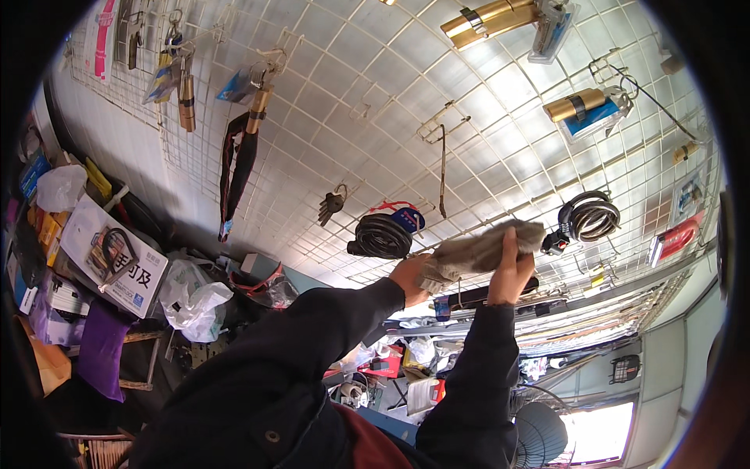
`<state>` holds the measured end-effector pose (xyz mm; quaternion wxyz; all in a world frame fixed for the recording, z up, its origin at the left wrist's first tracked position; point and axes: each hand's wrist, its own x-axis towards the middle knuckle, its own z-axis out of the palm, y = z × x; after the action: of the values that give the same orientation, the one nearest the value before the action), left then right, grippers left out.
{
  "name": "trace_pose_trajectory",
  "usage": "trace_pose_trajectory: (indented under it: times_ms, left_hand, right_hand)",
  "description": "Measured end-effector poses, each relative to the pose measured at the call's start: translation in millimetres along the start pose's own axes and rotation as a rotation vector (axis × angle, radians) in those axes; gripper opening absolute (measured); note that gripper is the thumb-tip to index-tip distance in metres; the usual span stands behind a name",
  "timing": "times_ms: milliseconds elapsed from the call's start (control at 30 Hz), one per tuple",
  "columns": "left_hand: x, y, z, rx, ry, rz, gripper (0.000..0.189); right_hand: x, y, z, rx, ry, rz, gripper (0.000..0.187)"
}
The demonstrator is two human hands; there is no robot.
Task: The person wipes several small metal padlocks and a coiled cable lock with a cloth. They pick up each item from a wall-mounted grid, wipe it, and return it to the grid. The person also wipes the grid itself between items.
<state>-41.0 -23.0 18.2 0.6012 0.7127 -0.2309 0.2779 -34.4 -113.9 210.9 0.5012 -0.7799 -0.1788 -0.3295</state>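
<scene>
A grey-brown cloth (469,255) is stretched between my two raised hands in front of a white wire grid panel (375,158). My left hand (410,280) grips its lower left end, with the fingers partly hidden by the fabric. At the right end, my right hand (511,267) holds it with the thumb up along the front. A coiled black cable lock (384,236) with a blue tag hangs just left of the cloth. To the right hangs a coiled combination cable lock (587,217). Part of a dark, long item (477,295) shows beneath the cloth.
Brass lock cylinders (489,23) and a bunch of keys (332,204) hang from the grid, along with a black strap (237,164). Boxes (114,258) and plastic bags (193,299) are piled at the left. A fan (540,434) stands at lower right.
</scene>
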Motion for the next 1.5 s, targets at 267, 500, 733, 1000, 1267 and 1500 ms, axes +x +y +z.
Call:
trace_pose_trajectory:
  times_ms: [267,500,733,1000,1267,1500]
  left_hand:
    - [3,-22,16,0.061,0.017,0.117,0.046]
    - [-3,-2,0,0.109,0.031,0.063,0.046]
    - [0,-10,15,-0.399,0.138,0.107,0.036]
    - [15,-21,10,-0.166,-0.157,-0.213,0.076]
    - [4,10,-6,0.302,-0.163,-0.028,0.016]
    - [5,16,-12,0.362,-0.206,-0.07,0.022]
  right_hand:
    - [-63,9,21,-0.823,-0.365,-0.261,0.026]
    - [-22,-14,-4,-0.518,-0.269,-0.397,0.025]
    - [-2,-9,8,-0.529,-0.441,-0.088,0.045]
    - [-11,-34,-4,-0.11,-0.413,-0.029,0.027]
    - [-22,-9,-20,-0.719,-0.477,-0.469,0.031]
    - [-23,-17,-11,-0.917,-0.518,-0.514,0.036]
